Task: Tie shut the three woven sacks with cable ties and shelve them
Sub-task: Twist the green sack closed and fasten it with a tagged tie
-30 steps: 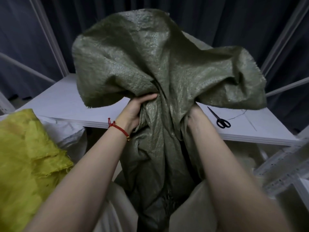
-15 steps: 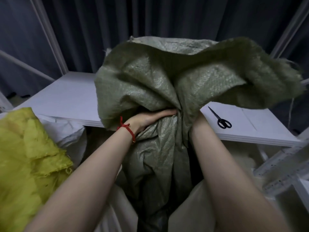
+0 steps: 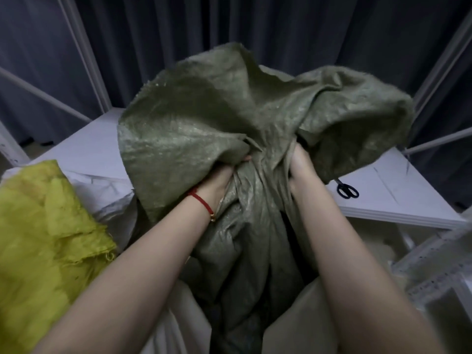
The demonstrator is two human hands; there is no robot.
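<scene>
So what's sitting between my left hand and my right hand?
Only the bunched neck of the green sack. In the head view the left hand and right hand grip it from either side.

The loose top of the green sack [image 3: 204, 118] is dropped lower than a second ago and spread wider. The left hand [image 3: 217, 180] is now half covered by a fold, the right hand [image 3: 301, 164] is more exposed, and the blades of the scissors [image 3: 347, 191] are hidden by the right flap.

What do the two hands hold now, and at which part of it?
The left hand and the right hand both grip the green woven sack at its gathered neck, below the loose top.
</scene>
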